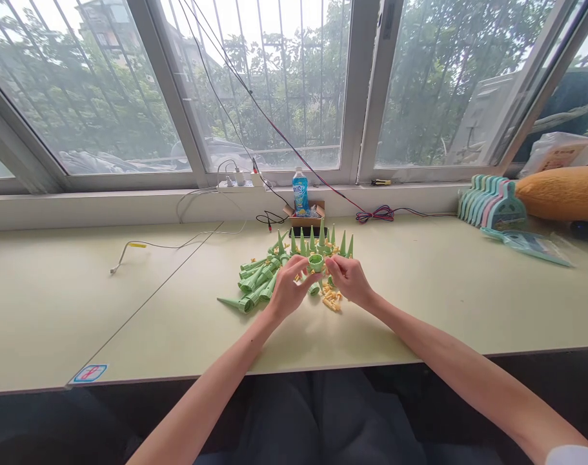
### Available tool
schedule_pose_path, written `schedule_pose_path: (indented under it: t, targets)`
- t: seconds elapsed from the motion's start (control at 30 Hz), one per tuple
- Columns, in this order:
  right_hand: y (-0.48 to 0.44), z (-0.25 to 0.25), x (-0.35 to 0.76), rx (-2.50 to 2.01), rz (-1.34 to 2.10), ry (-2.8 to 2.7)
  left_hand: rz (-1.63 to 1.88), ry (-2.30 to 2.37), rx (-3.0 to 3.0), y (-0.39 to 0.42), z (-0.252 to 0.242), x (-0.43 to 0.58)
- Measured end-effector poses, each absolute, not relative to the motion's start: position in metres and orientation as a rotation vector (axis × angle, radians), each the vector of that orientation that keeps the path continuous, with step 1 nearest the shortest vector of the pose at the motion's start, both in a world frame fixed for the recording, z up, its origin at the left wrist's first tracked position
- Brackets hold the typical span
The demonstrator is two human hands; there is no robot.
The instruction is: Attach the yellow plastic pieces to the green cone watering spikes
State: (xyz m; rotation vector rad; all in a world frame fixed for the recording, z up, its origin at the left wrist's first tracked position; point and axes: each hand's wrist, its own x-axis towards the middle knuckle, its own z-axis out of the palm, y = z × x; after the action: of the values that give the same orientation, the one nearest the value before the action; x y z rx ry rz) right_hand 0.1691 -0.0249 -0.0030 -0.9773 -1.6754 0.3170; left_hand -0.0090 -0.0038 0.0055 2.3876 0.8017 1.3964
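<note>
My left hand [292, 284] is closed around a green plastic watering spike [315, 261], whose round open end faces up towards me. Close beside that rim, on its right, my right hand [348, 278] is pinched shut; whatever its fingertips hold is too small to make out. Several more green spikes [259, 278] lie in a heap to the left of my hands. Behind them a row of spikes [321, 239] stands with tips upward. Small yellow plastic pieces [331, 298] lie in a loose pile just below my right hand.
A small cardboard box [317, 210] and a blue-labelled bottle [300, 192] stand at the back, behind a dark flat object [306, 231]. Cables [378, 214] run along the sill. Pastel plastic dustpan-like items [497, 201] stand at right. A white cable [151, 244] lies left.
</note>
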Motion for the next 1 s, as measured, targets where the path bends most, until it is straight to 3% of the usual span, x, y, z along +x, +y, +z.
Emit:
schedule_pose_path:
  t: [1.0]
  targets:
    - [-0.0274,-0.0005,0.1723,-0.813,-0.037,-1.838,1.213,0.794,2.156,-0.0096,0.0147,-0.0113]
